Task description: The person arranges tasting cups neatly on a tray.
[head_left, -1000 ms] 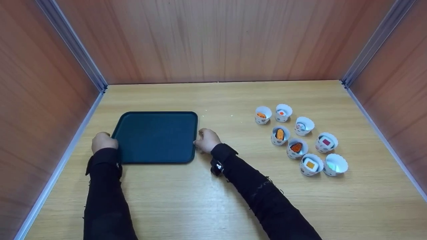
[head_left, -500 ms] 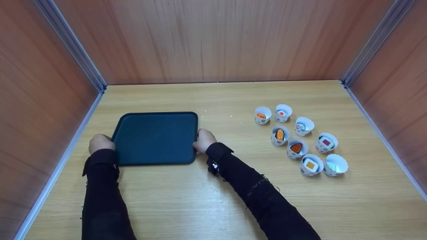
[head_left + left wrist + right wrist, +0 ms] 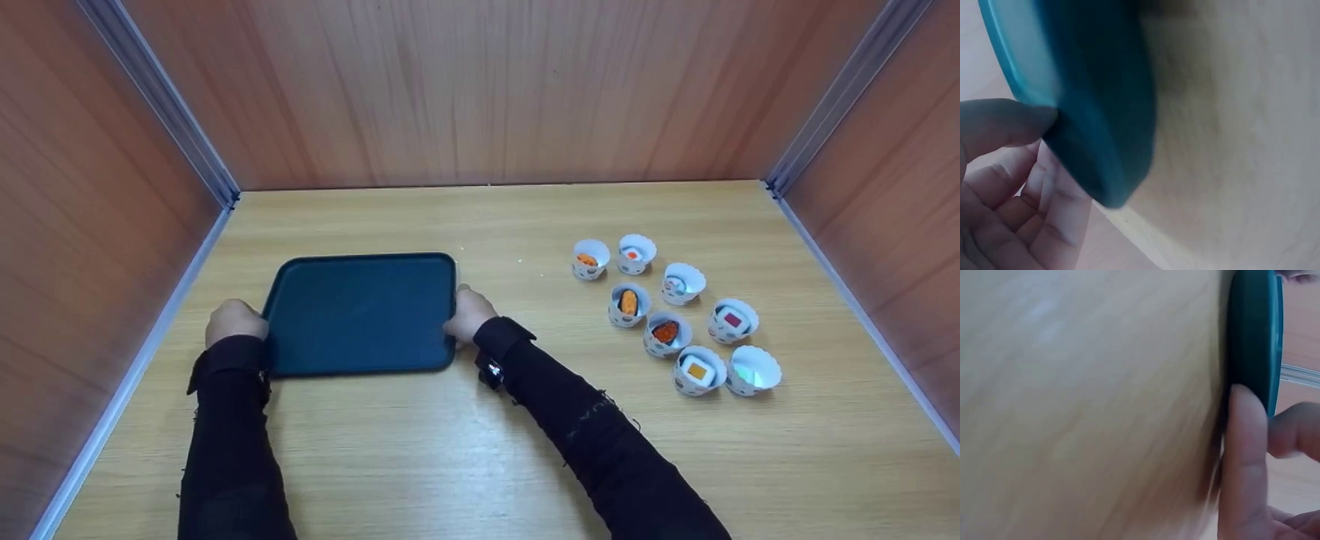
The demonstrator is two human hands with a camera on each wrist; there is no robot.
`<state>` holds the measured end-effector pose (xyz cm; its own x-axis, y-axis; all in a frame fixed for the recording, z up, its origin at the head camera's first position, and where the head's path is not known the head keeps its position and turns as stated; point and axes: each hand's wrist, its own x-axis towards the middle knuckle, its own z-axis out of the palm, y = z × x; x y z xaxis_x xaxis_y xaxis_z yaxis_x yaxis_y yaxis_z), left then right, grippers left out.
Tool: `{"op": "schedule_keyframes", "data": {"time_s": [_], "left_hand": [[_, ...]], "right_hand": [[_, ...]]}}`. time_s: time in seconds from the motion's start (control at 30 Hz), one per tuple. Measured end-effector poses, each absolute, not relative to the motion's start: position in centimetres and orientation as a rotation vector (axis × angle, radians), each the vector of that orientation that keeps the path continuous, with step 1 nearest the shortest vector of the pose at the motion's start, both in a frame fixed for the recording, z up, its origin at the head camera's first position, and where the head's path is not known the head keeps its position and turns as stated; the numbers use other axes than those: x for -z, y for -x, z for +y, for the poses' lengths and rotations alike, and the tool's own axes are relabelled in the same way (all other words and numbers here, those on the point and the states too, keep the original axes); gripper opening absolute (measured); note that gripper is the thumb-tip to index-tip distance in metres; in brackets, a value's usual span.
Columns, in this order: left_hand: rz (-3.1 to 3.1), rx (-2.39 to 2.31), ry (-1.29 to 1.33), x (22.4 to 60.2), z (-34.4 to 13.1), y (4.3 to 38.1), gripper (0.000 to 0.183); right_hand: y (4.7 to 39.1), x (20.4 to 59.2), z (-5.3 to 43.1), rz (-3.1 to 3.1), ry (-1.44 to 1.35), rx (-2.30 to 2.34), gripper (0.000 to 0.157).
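Head view: tray (image 3: 360, 315) is gripped by left hand (image 3: 235, 322) and right hand (image 3: 469, 313), fingers (image 3: 1247, 444) clamped on opposite ends. Cups (image 3: 661, 349) are clustered well apart.

Seeing one dark teal tray (image 3: 364, 315), being gripped at both short ends.
Showing rectangular outline, rounded corners, low raised rim; facing right side up, running lengthwise left to right. Sitting left of centre over the wooden tabletop (image 3: 420, 450), whether touching or just clear not showing plainly.
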<state>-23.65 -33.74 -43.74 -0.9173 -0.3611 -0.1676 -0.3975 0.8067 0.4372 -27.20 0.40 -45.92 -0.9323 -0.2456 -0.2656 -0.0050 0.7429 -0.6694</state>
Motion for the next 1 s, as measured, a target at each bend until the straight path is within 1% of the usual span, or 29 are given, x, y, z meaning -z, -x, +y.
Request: {"op": "schedule_keyframes", "data": {"time_s": [0.07, 0.2, 0.27, 0.33, 0.37, 0.47, 0.5, 0.6, 0.63, 0.73, 0.8, 1.0], "left_hand": [[2.926, -0.708, 0.586, 43.7, -33.6, 23.6, 0.038], [2.912, -0.673, 0.513, 43.7, -32.8, 23.8, 0.034], [2.900, -0.671, 0.462, 43.7, -32.3, 23.9, 0.029], [2.891, -0.677, 0.406, 43.7, -31.8, 24.0, 0.020], [2.888, -0.681, 0.383, 43.7, -31.6, 24.0, 0.018], [2.864, -0.704, 0.349, 43.6, -30.8, 24.0, 0.026], [2.854, -0.708, 0.340, 43.6, -30.6, 24.1, 0.025], [2.824, -0.713, 0.312, 43.7, -29.9, 24.4, 0.014], [2.817, -0.715, 0.298, 43.8, -29.7, 24.5, 0.015], [2.808, -0.723, 0.246, 43.9, -29.1, 24.9, 0.028], [2.802, -0.732, 0.223, 44.0, -28.6, 25.0, 0.031], [2.760, -0.769, 0.176, 44.2, -27.1, 25.2, 0.031]], "right_hand": [[27.1, 46.0, 0.7, 2.604, 0.182, 0.998, 0.053], [27.2, 46.0, 1.7, 2.588, 0.138, 1.001, 0.058], [27.3, 46.0, 2.3, 2.591, 0.125, 0.982, 0.062], [27.5, 45.9, 3.0, 2.597, 0.126, 0.961, 0.063], [27.6, 45.8, 3.3, 2.600, 0.128, 0.946, 0.062], [27.7, 45.8, 4.4, 2.598, 0.127, 0.925, 0.051], [27.7, 45.7, 4.8, 2.594, 0.131, 0.926, 0.047], [27.9, 45.8, 6.0, 2.577, 0.122, 0.937, 0.033], [27.9, 45.8, 6.4, 2.574, 0.121, 0.938, 0.030], [27.9, 45.8, 7.6, 2.571, 0.109, 0.939, 0.022], [28.0, 45.8, 8.3, 2.571, 0.112, 0.928, 0.022], [28.1, 45.5, 10.3, 2.597, 0.147, 0.854, 0.028]]}}
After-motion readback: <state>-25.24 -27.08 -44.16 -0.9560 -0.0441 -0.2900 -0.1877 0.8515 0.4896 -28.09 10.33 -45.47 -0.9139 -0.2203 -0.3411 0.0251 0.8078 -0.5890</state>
